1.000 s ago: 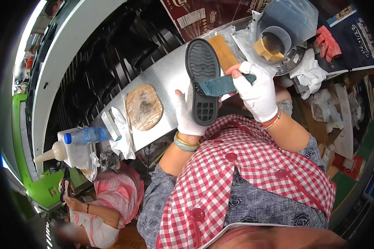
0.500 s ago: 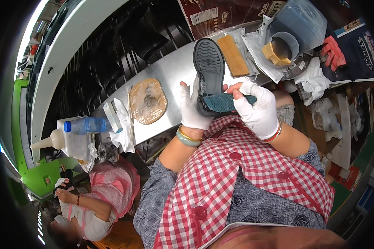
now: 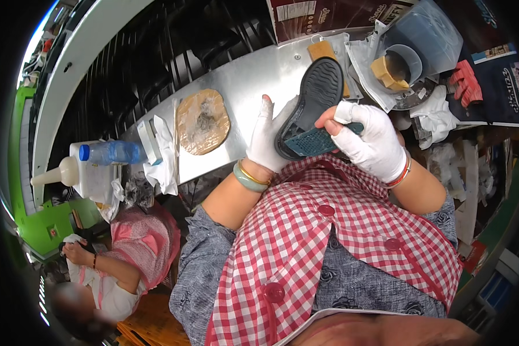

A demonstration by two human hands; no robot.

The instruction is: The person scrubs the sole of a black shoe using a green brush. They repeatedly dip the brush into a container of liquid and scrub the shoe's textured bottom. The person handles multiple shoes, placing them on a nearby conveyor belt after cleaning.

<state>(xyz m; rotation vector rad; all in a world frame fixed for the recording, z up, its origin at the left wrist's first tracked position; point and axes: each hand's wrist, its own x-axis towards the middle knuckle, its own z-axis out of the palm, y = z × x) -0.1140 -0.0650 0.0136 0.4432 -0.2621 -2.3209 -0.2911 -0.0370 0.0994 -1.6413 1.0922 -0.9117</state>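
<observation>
Right above the checked shirt, both gloved hands are busy with a dark shoe sole (image 3: pixel 312 104). Left hand (image 3: pixel 269 138) is mostly open — fingers stretched up along the sole's left edge, palm cradling its lower end, wrist bent back with a green bangle (image 3: pixel 246 179) on it. Right hand (image 3: pixel 370 141) is curled shut around a teal brush-like tool (image 3: pixel 320 140), thumb on top, pressing it against the sole's lower part. Sole is tilted, tread facing up, toe pointing away from the body, held up over the metal table (image 3: pixel 254 81).

Left of the left hand lies a round tan pad (image 3: pixel 202 121) on the table, with white rags (image 3: pixel 165 151) beyond it. Up and right of the right hand sits a clear cup (image 3: pixel 402 62) with a yellow sponge (image 3: pixel 381 70) — well apart from the sole.
</observation>
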